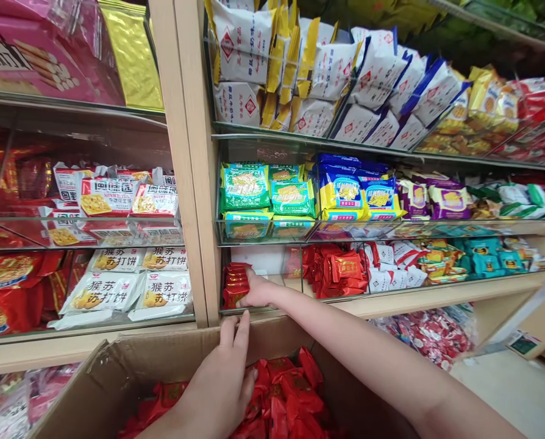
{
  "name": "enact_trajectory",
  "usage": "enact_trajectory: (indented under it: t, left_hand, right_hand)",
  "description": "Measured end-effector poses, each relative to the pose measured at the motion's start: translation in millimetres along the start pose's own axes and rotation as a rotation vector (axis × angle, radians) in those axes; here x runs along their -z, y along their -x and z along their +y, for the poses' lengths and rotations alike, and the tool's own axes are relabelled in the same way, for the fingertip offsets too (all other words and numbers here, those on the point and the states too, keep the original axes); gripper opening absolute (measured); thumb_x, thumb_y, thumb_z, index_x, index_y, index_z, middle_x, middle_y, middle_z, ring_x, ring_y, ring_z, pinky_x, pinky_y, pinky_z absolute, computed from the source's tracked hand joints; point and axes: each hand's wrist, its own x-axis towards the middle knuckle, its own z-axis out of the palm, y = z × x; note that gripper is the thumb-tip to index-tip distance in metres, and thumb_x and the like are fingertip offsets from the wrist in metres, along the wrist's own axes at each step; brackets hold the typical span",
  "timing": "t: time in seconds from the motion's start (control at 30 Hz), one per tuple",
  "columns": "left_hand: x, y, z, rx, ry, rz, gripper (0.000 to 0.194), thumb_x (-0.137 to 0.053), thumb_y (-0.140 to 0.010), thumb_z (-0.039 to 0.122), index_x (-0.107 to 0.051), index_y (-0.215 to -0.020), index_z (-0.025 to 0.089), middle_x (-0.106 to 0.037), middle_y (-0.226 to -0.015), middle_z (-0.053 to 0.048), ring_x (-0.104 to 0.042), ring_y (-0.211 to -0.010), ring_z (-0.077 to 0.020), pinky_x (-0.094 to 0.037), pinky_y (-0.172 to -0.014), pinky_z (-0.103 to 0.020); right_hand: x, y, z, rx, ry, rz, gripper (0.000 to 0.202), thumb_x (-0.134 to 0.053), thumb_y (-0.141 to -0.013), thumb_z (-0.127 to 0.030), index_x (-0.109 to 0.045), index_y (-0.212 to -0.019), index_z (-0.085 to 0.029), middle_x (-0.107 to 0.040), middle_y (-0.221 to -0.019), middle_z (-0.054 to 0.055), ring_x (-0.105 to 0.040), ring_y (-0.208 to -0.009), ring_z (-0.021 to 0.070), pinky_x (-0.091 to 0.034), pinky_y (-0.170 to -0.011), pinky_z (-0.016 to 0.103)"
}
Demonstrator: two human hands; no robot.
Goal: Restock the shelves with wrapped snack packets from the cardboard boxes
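Note:
My right hand (258, 289) reaches into a low shelf compartment, fingers and thumb against the right end of a short row of red packets (236, 281). Part of its grip is hidden behind the hand. Below, my left hand (220, 375) hangs over an open cardboard box (181, 335), its fingers stretched out near the box's far rim and thumb apart. Nothing shows in it. Many loose red packets (284, 390) with gold print lie inside the box, under and beside this hand.
A glass divider separates the compartment from more red packets (341, 268) on its right. Green biscuit packs (245, 186) and blue-yellow packs (345, 192) fill the shelf above. A wooden post (192, 164) stands left, beside white cracker packs (108, 289). A glass lip edges the shelves.

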Motion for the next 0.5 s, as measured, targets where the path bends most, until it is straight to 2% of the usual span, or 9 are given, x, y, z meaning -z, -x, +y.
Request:
enact_trajectory:
  t: [0.07, 0.13, 0.2, 0.23, 0.27, 0.3, 0.37, 0.43, 0.5]
  left_hand:
    - [0.8, -1.4, -1.5, -0.016, -0.012, 0.0, 0.065, -0.037, -0.076, 0.014, -0.015, -0.137, 0.007, -0.026, -0.132, -0.018, -0.055, -0.1, -0.0229, -0.041, -0.087, -0.034]
    - [2.7, -2.6, -5.0, -0.041, -0.009, -0.004, 0.064, -0.037, -0.076, 0.014, -0.017, -0.136, 0.007, -0.029, -0.132, -0.018, -0.056, -0.098, -0.0225, -0.042, -0.086, -0.034]
    - [5.4, -3.9, -10.5, -0.069, 0.017, -0.009, 0.064, -0.037, -0.075, 0.014, -0.019, -0.136, 0.007, -0.031, -0.13, -0.017, -0.056, -0.098, -0.0223, -0.042, -0.087, -0.034]
    - [6.8, -4.8, -13.7, -0.088, 0.035, -0.009, 0.063, -0.037, -0.075, 0.014, -0.02, -0.136, 0.008, -0.033, -0.13, -0.017, -0.056, -0.1, -0.0226, -0.041, -0.087, -0.034]
    - [8.0, -5.7, -16.9, -0.109, 0.052, -0.008, 0.062, -0.037, -0.076, 0.015, -0.021, -0.136, 0.008, -0.035, -0.129, -0.016, -0.055, -0.102, -0.0229, -0.04, -0.089, -0.034]
    - [8.9, -6.8, -19.9, -0.133, 0.065, -0.006, 0.061, -0.037, -0.076, 0.016, -0.023, -0.135, 0.008, -0.037, -0.128, -0.016, -0.053, -0.105, -0.0234, -0.039, -0.091, -0.033]
    - [9.5, -9.1, -24.4, -0.168, 0.075, 0.004, 0.058, -0.036, -0.078, 0.018, -0.026, -0.134, 0.007, -0.038, -0.129, -0.016, -0.048, -0.112, -0.0241, -0.036, -0.094, -0.033]
    - [7.9, -11.2, -26.3, -0.17, 0.067, 0.009, 0.059, -0.038, -0.077, 0.021, -0.027, -0.134, 0.007, -0.036, -0.132, -0.016, -0.045, -0.115, -0.0247, -0.035, -0.096, -0.033]
    - [4.8, -12.7, -25.9, -0.166, 0.061, 0.018, 0.061, -0.04, -0.076, 0.022, -0.027, -0.134, 0.008, -0.035, -0.133, -0.016, -0.046, -0.115, -0.0249, -0.035, -0.096, -0.033]
  right_hand:
    - [5.6, 2.8, -1.4, 0.023, 0.077, 0.014, 0.083, -0.073, -0.05, -0.024, -0.037, -0.124, -0.017, -0.056, -0.102, 0.007, -0.056, -0.089, 0.0193, -0.044, -0.075, 0.029]
    - [15.1, 17.2, -2.7, 0.106, 0.151, 0.141, 0.061, -0.067, -0.06, -0.026, -0.045, -0.116, -0.015, -0.053, -0.107, 0.01, -0.052, -0.094, 0.0198, -0.042, -0.079, 0.03]
    - [27.1, 46.3, -4.1, 0.265, 0.204, 0.301, 0.031, -0.055, -0.073, -0.024, -0.053, -0.103, -0.014, -0.053, -0.104, 0.01, -0.051, -0.094, 0.0182, -0.04, -0.08, 0.029]
    - [33.0, 65.2, -4.6, 0.373, 0.222, 0.341, 0.021, -0.048, -0.078, -0.023, -0.055, -0.096, -0.015, -0.055, -0.099, 0.008, -0.052, -0.09, 0.0163, -0.04, -0.078, 0.028]
    - [37.9, 85.4, -4.6, 0.465, 0.249, 0.303, 0.016, -0.044, -0.081, -0.023, -0.057, -0.088, -0.017, -0.057, -0.089, 0.006, -0.053, -0.084, 0.0149, -0.04, -0.075, 0.027]
    - [41.4, 105.2, -3.8, 0.527, 0.289, 0.196, 0.017, -0.042, -0.083, -0.024, -0.058, -0.081, -0.018, -0.058, -0.079, 0.003, -0.053, -0.076, 0.0139, -0.04, -0.071, 0.026]
    - [41.7, 137.7, 1.3, 0.558, 0.387, -0.069, 0.018, -0.046, -0.081, -0.03, -0.06, -0.081, -0.019, -0.059, -0.075, 0.003, -0.054, -0.072, 0.0143, -0.041, -0.067, 0.025]
    - [32.5, 155.6, 11.2, 0.5, 0.499, -0.325, 0.029, -0.056, -0.073, -0.035, -0.06, -0.096, -0.017, -0.06, -0.089, 0.008, -0.056, -0.08, 0.0188, -0.043, -0.067, 0.027]
    - [17.3, 160.2, 23.7, 0.406, 0.635, -0.552, 0.048, -0.065, -0.064, -0.031, -0.055, -0.109, -0.015, -0.057, -0.101, 0.014, -0.056, -0.088, 0.0239, -0.044, -0.067, 0.03]
